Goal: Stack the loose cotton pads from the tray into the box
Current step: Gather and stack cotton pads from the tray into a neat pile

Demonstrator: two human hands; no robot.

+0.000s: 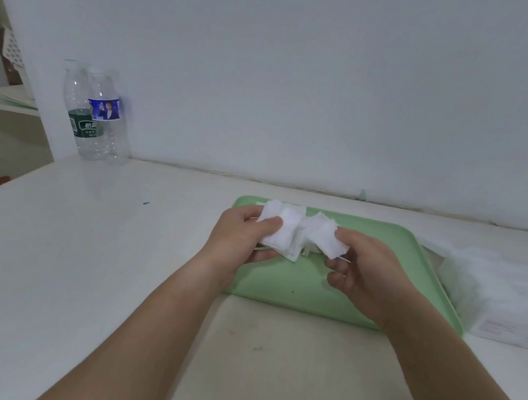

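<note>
I watch both hands working over the green tray [311, 290], towards its far edge. The left hand [238, 236] pinches a small stack of white pads [280, 231], thumb on top and fingers curled beneath. I judge this is to square them before boxing. The right hand [369, 274] grips a second bunch [325, 238], touching the first. The box [508, 293] lies right of the tray, pale and blurred; its contents I cannot tell. Any pads behind the hands are hidden. Two bottles [96, 115] stand far left.
</note>
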